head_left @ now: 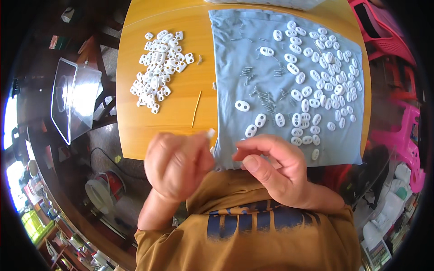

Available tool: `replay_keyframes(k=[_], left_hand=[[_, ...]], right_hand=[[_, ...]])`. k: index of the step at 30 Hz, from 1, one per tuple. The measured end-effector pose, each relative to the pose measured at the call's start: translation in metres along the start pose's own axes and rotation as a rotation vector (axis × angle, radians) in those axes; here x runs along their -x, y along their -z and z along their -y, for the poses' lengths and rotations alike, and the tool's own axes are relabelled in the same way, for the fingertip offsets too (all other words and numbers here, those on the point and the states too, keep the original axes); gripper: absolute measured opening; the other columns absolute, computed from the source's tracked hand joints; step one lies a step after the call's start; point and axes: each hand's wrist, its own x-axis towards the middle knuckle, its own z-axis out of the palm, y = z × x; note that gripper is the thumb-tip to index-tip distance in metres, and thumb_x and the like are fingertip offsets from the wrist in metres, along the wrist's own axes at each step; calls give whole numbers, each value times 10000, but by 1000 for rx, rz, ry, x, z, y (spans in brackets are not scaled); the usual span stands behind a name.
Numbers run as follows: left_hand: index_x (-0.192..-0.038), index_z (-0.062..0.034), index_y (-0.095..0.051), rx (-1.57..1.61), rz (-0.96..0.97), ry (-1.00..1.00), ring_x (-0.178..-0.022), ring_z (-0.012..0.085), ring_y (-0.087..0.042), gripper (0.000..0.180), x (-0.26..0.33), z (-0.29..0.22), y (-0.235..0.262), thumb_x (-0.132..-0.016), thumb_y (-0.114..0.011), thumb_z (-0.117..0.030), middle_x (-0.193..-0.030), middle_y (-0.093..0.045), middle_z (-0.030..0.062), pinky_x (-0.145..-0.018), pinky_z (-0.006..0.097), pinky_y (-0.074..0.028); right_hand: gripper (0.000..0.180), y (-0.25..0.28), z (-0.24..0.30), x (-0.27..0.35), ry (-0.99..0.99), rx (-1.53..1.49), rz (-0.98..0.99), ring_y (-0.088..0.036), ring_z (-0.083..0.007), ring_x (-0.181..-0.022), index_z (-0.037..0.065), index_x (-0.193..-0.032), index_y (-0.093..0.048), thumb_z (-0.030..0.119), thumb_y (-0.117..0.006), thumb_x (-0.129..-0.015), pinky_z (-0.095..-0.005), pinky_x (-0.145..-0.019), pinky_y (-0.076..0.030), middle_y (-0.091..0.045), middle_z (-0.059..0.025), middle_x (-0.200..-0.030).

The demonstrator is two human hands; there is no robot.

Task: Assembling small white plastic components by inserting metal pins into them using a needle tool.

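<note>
My left hand (178, 165) is closed over the near edge of the table, with a small white plastic piece (211, 133) showing at its fingertips; the piece's exact kind is blurred. To its right, my right hand (278, 169) is curled, its thumb and index finger apart with nothing visible between them. On the blue-grey cloth (235, 58) lie many oval white two-hole cord-lock bodies (242, 105), spread mostly over the right side. Small metal springs (264, 99) are scattered in the cloth's middle. A heap of smaller white cord-lock pieces (156, 67) with holes rests on bare wood at the left.
A thin yellow stick (196, 109) lies on the wooden table (131, 131) between heap and cloth. A clear plastic bin (77, 97) stands off the table's left side. Pink plastic stools (400, 140) are at the right. A bucket (104, 192) sits on the floor at lower left.
</note>
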Motion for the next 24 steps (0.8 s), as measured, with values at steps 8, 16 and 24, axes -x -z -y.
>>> replay_keyframes(k=[8, 16, 24], left_hand=[[-898, 18, -644, 45, 46, -277, -519, 114, -467, 204, 1, -17, -11, -725, -675, -87, -728, -501, 31, -496, 262, -392], [-911, 2, -649, 72, 13, -293, -524, 107, -479, 217, -2, -22, -17, -702, -678, -47, -721, -508, 26, -508, 265, -399], [-877, -12, -642, 422, 80, 226, -548, 197, -516, 252, -25, -34, -31, -644, -709, 56, -737, -578, 82, -480, 287, -401]], right_hand=[[181, 0, 0, 3, -262, -401, -16, -579, -66, -782, -39, -1006, -586, 110, -568, -904, -207, -685, -465, -633, -51, -865], [160, 11, 7, 3, -315, -521, -7, -560, -66, -797, -8, -1019, -591, 97, -562, -903, -210, -715, -471, -609, -36, -919], [104, 31, 1, 11, 59, -198, -91, -540, -93, -761, -17, -948, -599, -5, -553, -855, -221, -670, -435, -596, -85, -871]])
